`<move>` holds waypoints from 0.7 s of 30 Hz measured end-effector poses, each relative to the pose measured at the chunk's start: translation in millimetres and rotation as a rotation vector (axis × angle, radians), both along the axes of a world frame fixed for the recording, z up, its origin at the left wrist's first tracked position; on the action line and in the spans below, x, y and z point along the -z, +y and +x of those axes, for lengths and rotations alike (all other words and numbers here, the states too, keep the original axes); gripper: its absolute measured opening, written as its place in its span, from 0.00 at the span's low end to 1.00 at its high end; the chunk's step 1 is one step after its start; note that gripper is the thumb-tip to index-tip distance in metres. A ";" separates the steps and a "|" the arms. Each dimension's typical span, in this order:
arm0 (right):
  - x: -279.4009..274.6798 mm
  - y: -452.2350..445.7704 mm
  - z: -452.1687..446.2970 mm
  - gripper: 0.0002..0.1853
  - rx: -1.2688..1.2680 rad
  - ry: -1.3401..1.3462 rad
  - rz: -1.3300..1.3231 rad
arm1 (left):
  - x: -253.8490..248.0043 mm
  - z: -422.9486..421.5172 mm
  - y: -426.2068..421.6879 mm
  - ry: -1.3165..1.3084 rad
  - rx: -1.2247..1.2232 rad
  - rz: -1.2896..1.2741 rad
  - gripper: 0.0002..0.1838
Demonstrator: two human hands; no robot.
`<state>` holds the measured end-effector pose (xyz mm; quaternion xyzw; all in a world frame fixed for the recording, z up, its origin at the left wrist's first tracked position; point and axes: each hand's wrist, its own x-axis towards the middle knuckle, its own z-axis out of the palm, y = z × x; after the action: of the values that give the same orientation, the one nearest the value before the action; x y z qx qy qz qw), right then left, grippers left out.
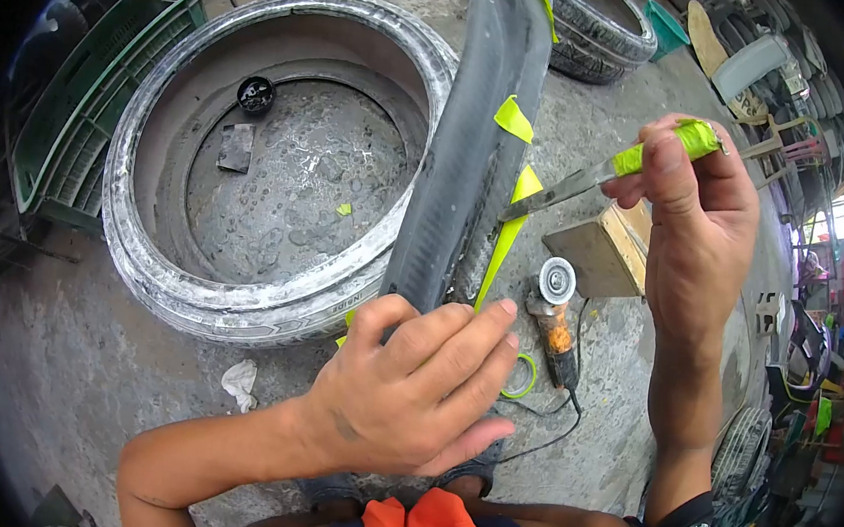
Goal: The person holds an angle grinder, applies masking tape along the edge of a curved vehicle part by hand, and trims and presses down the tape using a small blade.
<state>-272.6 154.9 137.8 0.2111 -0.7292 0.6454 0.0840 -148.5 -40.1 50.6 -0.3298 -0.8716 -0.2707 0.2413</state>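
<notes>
A long black car trim piece [461, 157] with a textured surface leans on the edge of a white-dusted tyre [125, 192]. Strips of neon yellow tape [510, 233] stick to its right edge, some with loose ends. My left hand [411, 383] lies over the lower end of the trim, fingers stretched out. My right hand [704, 198] grips a knife [564, 191] by its handle, which is wrapped in the same neon tape. The blade points left, its tip at the trim's edge beside a tape strip; whether it touches cannot be told.
An orange angle grinder [558, 341] with its cord, a tape roll [520, 377] and a wooden block [599, 251] are on the concrete floor. Inside the tyre ring are a black cup [255, 95] and a dark square sheet [235, 148]. A green crate [105, 100] stands left.
</notes>
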 end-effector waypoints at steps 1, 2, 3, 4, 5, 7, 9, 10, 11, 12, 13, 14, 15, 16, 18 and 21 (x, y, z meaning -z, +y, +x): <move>-0.3 0.0 -0.3 0.12 -0.003 0.001 0.002 | 0.0 0.3 1.0 0.001 -0.003 0.002 0.30; -0.6 0.6 0.4 0.13 0.008 0.001 0.002 | 0.2 1.2 2.1 0.006 0.001 0.011 0.29; -0.7 0.5 1.1 0.13 0.019 0.001 0.002 | 0.4 2.0 2.9 0.011 0.006 0.020 0.29; -1.0 -0.8 1.7 0.13 0.016 0.001 0.003 | 0.4 2.6 3.4 0.011 0.002 0.021 0.29; -1.7 -2.4 2.5 0.13 0.017 -0.009 -0.003 | 0.4 3.1 3.8 0.012 0.023 0.022 0.28; -4.5 -4.3 2.7 0.13 0.014 -0.018 -0.004 | 0.5 4.1 4.4 0.015 0.040 0.027 0.28; -8.1 -5.7 1.9 0.13 0.029 -0.006 0.013 | 1.2 5.6 5.0 0.026 0.085 0.039 0.27; -10.1 -5.3 0.8 0.13 0.023 -0.003 0.020 | 0.9 6.4 3.8 0.030 0.079 0.046 0.27; -12.2 -3.9 -0.2 0.12 0.003 0.002 0.091 | 0.2 7.7 1.2 0.021 0.085 0.056 0.27; -14.1 -3.0 -1.0 0.12 -0.014 0.007 0.164 | 0.3 8.7 -0.5 0.013 0.094 0.068 0.27; -15.4 -4.3 -2.0 0.12 -0.016 0.010 0.175 | 1.3 9.6 -0.8 0.016 0.092 0.079 0.27; -16.5 -7.2 -3.8 0.11 -0.017 0.013 0.189 | 2.3 10.3 -1.0 -0.001 0.044 0.135 0.27; -17.5 -9.9 -5.6 0.11 -0.019 0.015 0.201 | 3.2 10.5 -1.8 -0.020 -0.004 0.190 0.27; -18.8 -12.0 -7.3 0.11 -0.021 0.018 0.209 | 4.0 9.6 -3.4 -0.052 -0.007 0.188 0.29; -21.3 -16.5 -10.7 0.10 -0.018 0.009 0.219 | 3.9 8.9 -4.1 -0.076 -0.011 0.191 0.29; -22.9 -23.3 -14.0 0.11 -0.029 0.008 0.200 | 6.2 8.5 -3.4 -0.118 0.007 0.175 0.30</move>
<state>-286.5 131.6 160.7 0.2316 -0.7867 0.5696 0.0561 -139.9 -43.5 44.4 -0.2941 -0.8562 -0.3656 0.2162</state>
